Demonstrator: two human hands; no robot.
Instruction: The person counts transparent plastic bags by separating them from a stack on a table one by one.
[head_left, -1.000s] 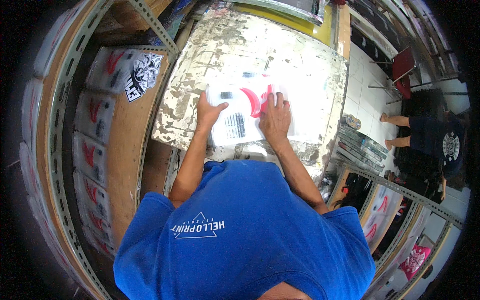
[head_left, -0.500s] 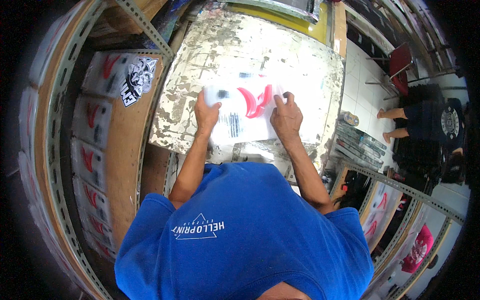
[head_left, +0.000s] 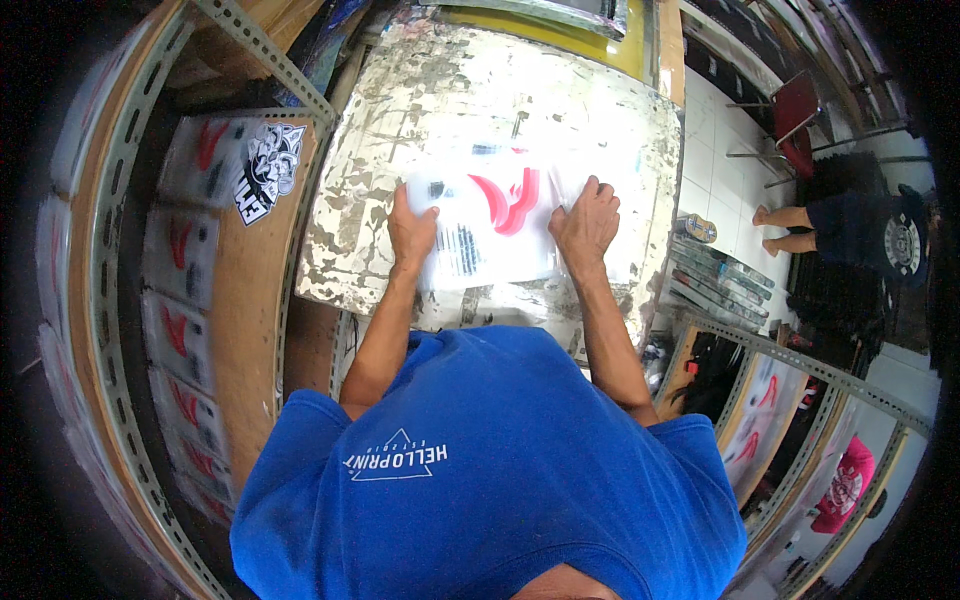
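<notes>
The paint-worn table (head_left: pixel 362 170) bears the red-printed clear package (head_left: pixel 508 212) between your left hand (head_left: pixel 411 232), clamped on its edge, and your right hand (head_left: pixel 588 228), touching the opposite edge; whether that one grips, I can't tell.

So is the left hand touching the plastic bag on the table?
Touching. The head view shows the left hand against the plastic bag, its thumb lying over the left edge.
</notes>
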